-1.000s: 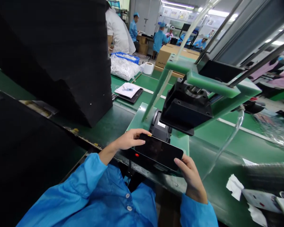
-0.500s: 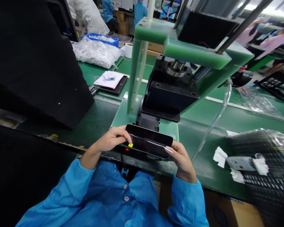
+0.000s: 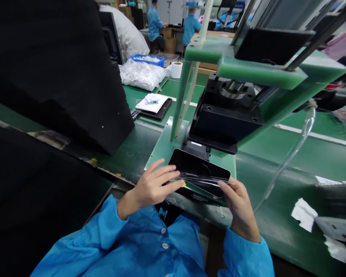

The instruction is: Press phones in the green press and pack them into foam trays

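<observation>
I count 2 bare hands, blue sleeves, and 1 black smartphone (image 3: 198, 163), tilted, just over the front edge of the press base (image 3: 158, 148). My R hand (image 3: 240, 200) is clamped on the phone's right end, thumb on top. My L hand (image 3: 154, 184) is at the left end, fingers spread; 1 yellow tab (image 3: 184, 184) shows at its thumb tip, can't tell if pinched. 1 clear film (image 3: 200, 178) runs creased across the screen btwn the hands.

Containers: 1 blue bin (image 3: 161, 61) at the back w/ white pcs, too small to ID; 1 clear plastic bag (image 3: 141, 75) in front of it, full of whitish stuff, contents unclear; 1 black tray (image 3: 165, 110) w/ white papers (image 3: 149, 109) and 1 small light-blue gadget (image 3: 153, 102) on top.

Also: 1 green press frame (image 3: 262, 73) w/ 1 black press block (image 3: 227, 129) above and behind the phone, 1 clear tube (image 3: 308, 127) on the right, 1 white roll (image 3: 177, 70) beside the bin, 2 crumpled tissues (image 3: 304, 214) far R, 1 tall black stack (image 3: 75, 77) L. Bkgd: 2 co-workers in blue (image 3: 155, 24), 1 in white (image 3: 129, 32).
</observation>
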`<state>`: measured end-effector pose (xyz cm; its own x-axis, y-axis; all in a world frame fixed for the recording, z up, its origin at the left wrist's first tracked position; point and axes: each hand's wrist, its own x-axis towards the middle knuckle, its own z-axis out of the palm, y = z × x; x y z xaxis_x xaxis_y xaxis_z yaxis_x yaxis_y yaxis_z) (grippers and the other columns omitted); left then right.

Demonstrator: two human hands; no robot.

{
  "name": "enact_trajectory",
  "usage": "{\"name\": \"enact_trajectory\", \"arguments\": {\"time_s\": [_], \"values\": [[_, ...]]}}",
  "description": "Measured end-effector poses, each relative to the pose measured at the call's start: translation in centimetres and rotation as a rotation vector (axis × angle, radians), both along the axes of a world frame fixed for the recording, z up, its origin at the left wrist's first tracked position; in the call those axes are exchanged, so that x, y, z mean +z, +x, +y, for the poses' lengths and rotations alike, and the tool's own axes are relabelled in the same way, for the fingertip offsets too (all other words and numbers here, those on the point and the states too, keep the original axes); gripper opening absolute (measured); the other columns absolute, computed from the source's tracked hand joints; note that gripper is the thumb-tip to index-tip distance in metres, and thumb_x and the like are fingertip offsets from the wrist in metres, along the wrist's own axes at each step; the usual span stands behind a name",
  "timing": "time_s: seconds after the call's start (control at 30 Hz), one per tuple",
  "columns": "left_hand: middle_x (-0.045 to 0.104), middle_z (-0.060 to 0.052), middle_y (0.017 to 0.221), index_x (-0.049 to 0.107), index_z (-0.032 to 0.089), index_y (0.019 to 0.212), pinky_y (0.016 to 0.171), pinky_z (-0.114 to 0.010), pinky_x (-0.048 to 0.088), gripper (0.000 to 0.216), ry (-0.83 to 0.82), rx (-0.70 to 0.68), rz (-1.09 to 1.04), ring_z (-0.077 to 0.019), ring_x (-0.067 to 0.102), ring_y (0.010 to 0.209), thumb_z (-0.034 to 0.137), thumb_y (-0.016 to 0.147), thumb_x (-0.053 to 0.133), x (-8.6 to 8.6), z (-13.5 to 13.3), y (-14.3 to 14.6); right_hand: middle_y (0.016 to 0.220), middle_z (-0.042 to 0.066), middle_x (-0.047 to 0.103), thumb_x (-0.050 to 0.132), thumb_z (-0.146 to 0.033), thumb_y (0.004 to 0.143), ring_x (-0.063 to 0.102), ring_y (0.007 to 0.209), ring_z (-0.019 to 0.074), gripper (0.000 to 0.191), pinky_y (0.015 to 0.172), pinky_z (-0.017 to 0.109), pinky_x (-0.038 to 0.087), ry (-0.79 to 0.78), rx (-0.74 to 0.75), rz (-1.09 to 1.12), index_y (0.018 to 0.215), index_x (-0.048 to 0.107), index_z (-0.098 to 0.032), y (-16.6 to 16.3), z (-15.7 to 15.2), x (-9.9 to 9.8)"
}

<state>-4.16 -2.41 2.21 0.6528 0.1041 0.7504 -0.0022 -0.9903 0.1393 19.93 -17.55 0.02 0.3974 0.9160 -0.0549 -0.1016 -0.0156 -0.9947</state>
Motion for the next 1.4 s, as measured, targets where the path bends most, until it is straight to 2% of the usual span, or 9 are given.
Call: {"name": "enact_trajectory", "arguments": {"time_s": [0.1,0.23,0.3,0.47,0.63,0.83,1.03,1.23,1.4], "values": [[0.075,-0.006,0.097,0.057,0.019,0.136,0.088,-0.031,0.057,0.046,-0.291,-0.194,-0.064,-0.0166,0.071,0.091,0.004,0.093,0.051,1.2,-0.4,0.2,0.067,0.003,0.062,0.072,-0.046,0.086,0.057,0.057,0.0137,0.03,0.051,0.021,0.05,0.001,0.037,-0.057,0.078,0.068,-0.017,-0.1,0.1,0.3],[0.071,-0.009,0.118,0.058,0.022,0.138,0.095,-0.03,0.056,0.044,-0.976,-0.364,-0.018,-0.0193,0.068,0.108,0.011,0.096,0.05,1.7,1.1,1.2,0.062,0.003,0.06,0.072,-0.046,0.086,0.056,0.053,0.0138,0.031,0.048,0.022,0.048,0.008,0.079,-0.051,0.076,0.068,-0.017,0.0,0.4,0.5],[0.064,-0.011,0.13,0.065,0.021,0.129,0.091,-0.03,0.058,0.039,-1.122,-0.407,0.0,-0.0218,0.066,0.111,0.015,0.092,0.058,1.6,2.2,1.8,0.061,0.003,0.06,0.074,-0.046,0.083,0.055,0.05,0.0135,0.031,0.044,0.022,0.047,-0.003,0.08,0.019,0.076,0.068,-0.017,0.0,0.4,0.6],[0.07,-0.009,0.113,0.075,0.019,0.11,0.075,-0.025,0.055,0.028,-1.085,-0.27,-0.056,-0.0129,0.064,0.08,0.014,0.084,0.065,1.6,3.9,2.5,0.052,0.001,0.056,0.082,-0.049,0.071,0.048,0.039,0.0113,0.035,0.036,0.021,0.041,-0.018,0.032,0.172,0.072,0.069,-0.017,0.0,0.4,1.3],[0.071,-0.008,0.115,0.073,0.021,0.117,0.086,-0.03,0.054,0.037,-1.112,-0.334,-0.049,-0.0173,0.064,0.095,0.011,0.084,0.057,1.2,4.4,2.3,0.049,0.002,0.057,0.084,-0.052,0.065,0.047,0.035,0.0114,0.039,0.033,0.02,0.036,-0.042,-0.012,0.2,0.075,0.072,-0.016,0.3,0.4,1.6],[0.069,-0.008,0.118,0.072,0.024,0.119,0.085,-0.03,0.053,0.035,-1.028,-0.308,-0.069,-0.0184,0.064,0.098,0.016,0.085,0.068,0.8,4.3,2.7,0.047,0.002,0.055,0.083,-0.053,0.064,0.044,0.034,0.0128,0.039,0.031,0.023,0.034,-0.07,-0.034,0.167,0.07,0.067,-0.018,0.2,0.4,2.0],[0.07,-0.004,0.08,0.076,0.019,0.082,0.072,-0.028,0.05,0.002,-0.903,-0.148,-0.196,-0.0158,0.063,0.079,0.021,0.083,0.076,0.8,3.8,3.2,0.045,0.0,0.051,0.083,-0.053,0.064,0.042,0.034,0.0128,0.038,0.032,0.024,0.033,-0.085,-0.001,0.189,0.07,0.068,-0.019,0.1,0.3,2.0],[0.055,-0.003,0.083,0.068,0.017,0.078,0.069,-0.027,0.044,0.016,-0.938,-0.116,-0.201,-0.0136,0.053,0.076,0.029,0.089,0.068,-0.5,4.0,3.8,0.049,0.002,0.055,0.08,-0.051,0.071,0.046,0.036,0.0125,0.035,0.034,0.023,0.036,-0.029,0.072,0.182,0.073,0.07,-0.017,0.0,0.4,2.2],[0.054,-0.004,0.082,0.065,0.016,0.074,0.069,-0.028,0.044,0.024,-0.996,-0.1,-0.177,-0.0154,0.053,0.078,0.036,0.088,0.067,-0.4,4.1,4.2,0.048,0.0,0.055,0.08,-0.059,0.065,0.045,0.036,0.0125,0.044,0.035,0.024,0.039,-0.078,0.055,0.145,0.073,0.069,-0.017,0.3,0.5,2.2]]}}
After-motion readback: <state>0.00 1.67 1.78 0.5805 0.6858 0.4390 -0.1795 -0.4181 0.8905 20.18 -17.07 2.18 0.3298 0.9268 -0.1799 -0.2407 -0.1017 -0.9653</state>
